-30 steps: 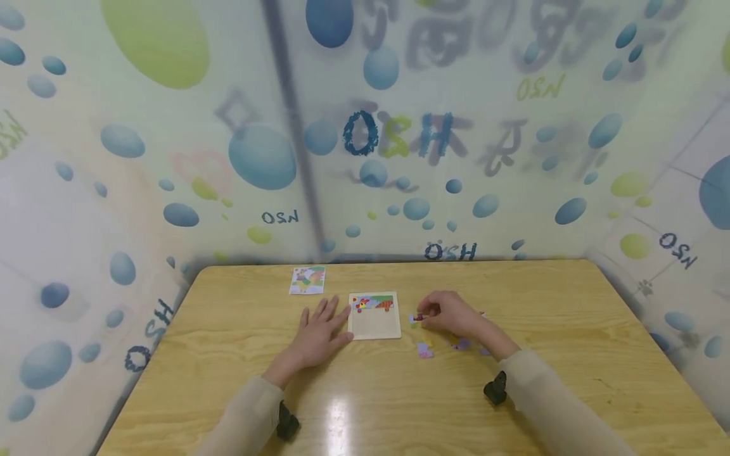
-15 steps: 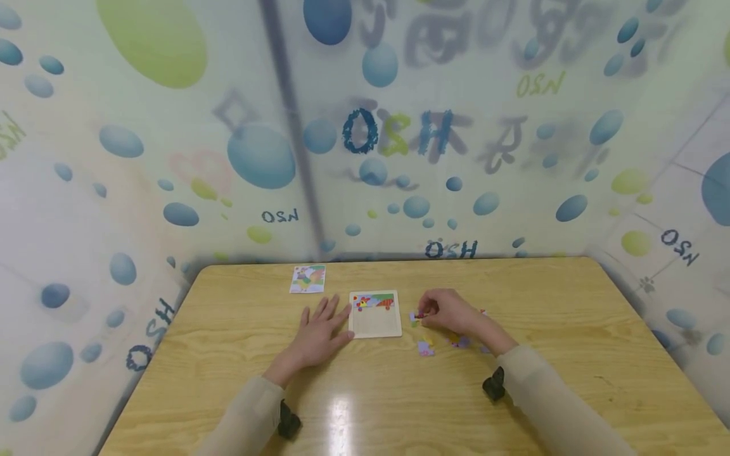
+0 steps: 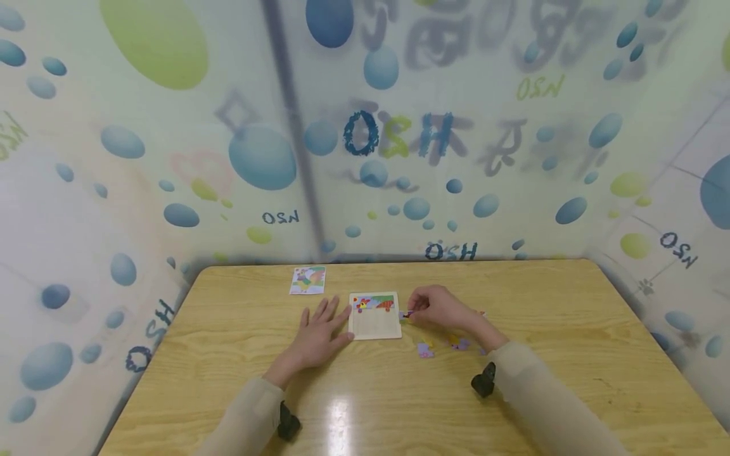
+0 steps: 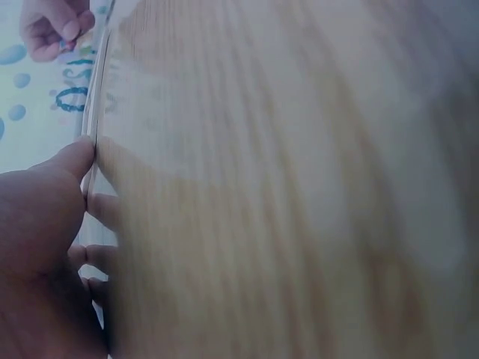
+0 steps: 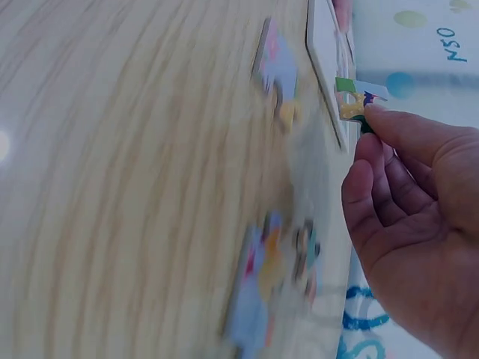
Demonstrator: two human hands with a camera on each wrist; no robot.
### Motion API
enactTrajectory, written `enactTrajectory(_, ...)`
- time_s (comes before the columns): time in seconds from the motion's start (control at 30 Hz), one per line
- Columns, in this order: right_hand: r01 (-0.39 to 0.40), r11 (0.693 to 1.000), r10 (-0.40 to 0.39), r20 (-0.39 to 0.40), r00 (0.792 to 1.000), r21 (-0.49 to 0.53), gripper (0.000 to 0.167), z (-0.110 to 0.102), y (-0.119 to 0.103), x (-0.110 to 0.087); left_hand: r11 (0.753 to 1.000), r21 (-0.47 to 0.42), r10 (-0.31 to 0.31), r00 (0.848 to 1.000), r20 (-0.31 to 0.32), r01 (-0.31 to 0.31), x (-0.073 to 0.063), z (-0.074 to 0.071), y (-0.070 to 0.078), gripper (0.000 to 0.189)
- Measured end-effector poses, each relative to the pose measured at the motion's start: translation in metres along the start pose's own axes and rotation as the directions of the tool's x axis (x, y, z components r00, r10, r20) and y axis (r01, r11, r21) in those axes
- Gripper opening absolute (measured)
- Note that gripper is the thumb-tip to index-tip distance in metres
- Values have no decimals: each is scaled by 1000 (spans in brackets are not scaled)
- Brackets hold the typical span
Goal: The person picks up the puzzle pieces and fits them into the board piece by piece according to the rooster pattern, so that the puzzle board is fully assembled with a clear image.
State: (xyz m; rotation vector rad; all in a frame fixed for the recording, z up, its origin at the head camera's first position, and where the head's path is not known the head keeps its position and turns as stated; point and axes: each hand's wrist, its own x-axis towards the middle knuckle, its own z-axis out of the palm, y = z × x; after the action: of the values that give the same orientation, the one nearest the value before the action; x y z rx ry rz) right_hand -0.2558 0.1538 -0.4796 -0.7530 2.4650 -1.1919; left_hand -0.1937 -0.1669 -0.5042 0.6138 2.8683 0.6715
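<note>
My right hand [image 3: 441, 307] pinches a small jigsaw piece [image 5: 361, 97] between thumb and fingers, held just above the table near the puzzle tray's right edge. The piece shows green, yellow and dark patches in the right wrist view. The square wooden puzzle tray [image 3: 376, 326] has a row of colourful joined pieces [image 3: 372, 303] along its top; bare wood shows below. Flat on the table, my left hand [image 3: 319, 332] has its fingers spread, with thumb and forefinger touching the tray's left edge. In the left wrist view its thumb [image 4: 75, 158] lies against that edge.
Several loose jigsaw pieces lie right of the tray, among them a lilac one [image 3: 425, 350] and another [image 3: 459, 342] below my right hand. A picture card [image 3: 308, 280] lies behind my left hand. The wooden table [image 3: 399, 405] meets a patterned wall at the back.
My right hand has lifted the jigsaw piece from the table and moved left with it, close to the tray's right edge. The left hand has stayed in place.
</note>
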Motion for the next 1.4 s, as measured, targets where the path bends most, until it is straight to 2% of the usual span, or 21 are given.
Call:
enactTrajectory(0.27, 5, 998, -4, -8, 1000, 55, 7, 18, -14, 17, 1000, 0, 18, 1000, -18, -18, 3, 9, -8, 65)
enactTrajectory(0.57, -14, 998, 16, -33, 999, 69, 8, 44, -30, 38, 1000, 17, -10, 1000, 2, 10, 3, -1, 0, 63)
enactTrajectory(0.77, -37, 998, 41, -83, 996, 49, 12, 62, -34, 48, 1000, 25, -8, 1000, 0, 8, 2, -1, 1, 62)
enactTrajectory(1.0, -4, 999, -1, -132, 991, -37, 9, 73, -37, 56, 1000, 12, 12, 1000, -10, -12, 0, -3, 2, 62)
enactTrajectory(1.17, -22, 998, 14, -153, 988, -52, 8, 80, -40, 60, 1000, 25, -9, 1000, 8, 9, 0, -3, 1, 62)
enactTrajectory(1.4, -62, 995, 47, -166, 985, -81, 9, 85, -43, 62, 1000, 17, -5, 1000, 8, 5, 1, -2, 1, 62)
